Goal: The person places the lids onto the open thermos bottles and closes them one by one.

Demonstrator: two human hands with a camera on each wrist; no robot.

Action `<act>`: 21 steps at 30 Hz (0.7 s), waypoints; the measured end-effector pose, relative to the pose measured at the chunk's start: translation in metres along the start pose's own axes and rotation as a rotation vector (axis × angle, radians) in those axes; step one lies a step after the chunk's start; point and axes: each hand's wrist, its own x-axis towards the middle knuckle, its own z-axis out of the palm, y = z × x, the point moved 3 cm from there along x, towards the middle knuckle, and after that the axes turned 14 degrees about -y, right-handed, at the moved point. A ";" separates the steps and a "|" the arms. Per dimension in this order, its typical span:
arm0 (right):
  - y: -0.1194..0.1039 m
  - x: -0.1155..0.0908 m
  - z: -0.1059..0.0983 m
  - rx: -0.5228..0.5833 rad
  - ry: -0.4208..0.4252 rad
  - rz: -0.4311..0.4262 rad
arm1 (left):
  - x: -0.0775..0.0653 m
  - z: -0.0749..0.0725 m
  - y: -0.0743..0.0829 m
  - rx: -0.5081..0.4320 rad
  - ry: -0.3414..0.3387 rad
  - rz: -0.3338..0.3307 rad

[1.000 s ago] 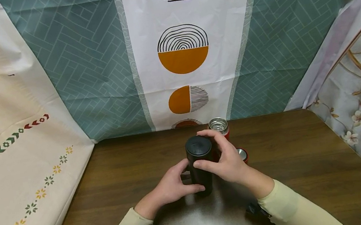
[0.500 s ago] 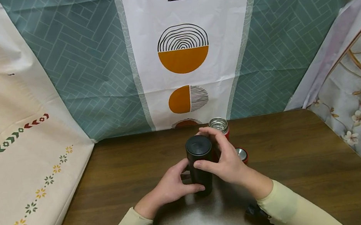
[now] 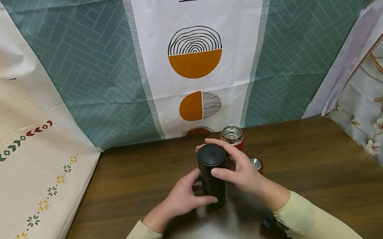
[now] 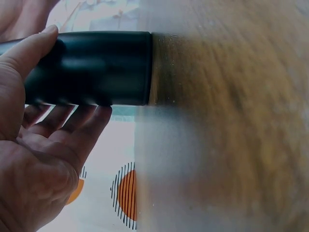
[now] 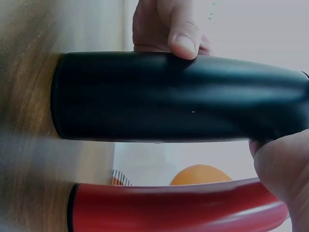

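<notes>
A black thermos (image 3: 212, 188) stands upright on the table, its round black lid (image 3: 211, 156) on top. My left hand (image 3: 182, 195) grips the lower body from the left, with the thumb across the front and the fingers behind, as the left wrist view also shows. Up at the lid, my right hand (image 3: 242, 172) curls round the top from the right. Its thumb lies at the front just under the lid's edge, and its fingers reach round behind. In the right wrist view, the thermos's black side (image 5: 145, 96) is plain and smooth.
Behind the right hand stands a red thermos (image 5: 169, 208), whose uncovered steel mouth (image 3: 231, 133) shows in the head view. A small red-rimmed metallic cup-like piece (image 3: 257, 164) sits on the wooden table (image 3: 314, 167) to its front right. Patterned cloths hang behind.
My right hand's fingers have come further left round the back of the lid, and its thumb has slid right across the front. My left hand and the black thermos stay in place.
</notes>
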 end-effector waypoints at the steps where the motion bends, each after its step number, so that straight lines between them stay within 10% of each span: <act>1: 0.000 0.000 0.000 -0.007 0.005 0.007 | 0.000 0.000 0.000 0.001 0.000 0.000; 21: -0.004 -0.004 0.003 -0.167 0.157 0.142 | 0.001 0.000 -0.001 0.021 0.003 0.007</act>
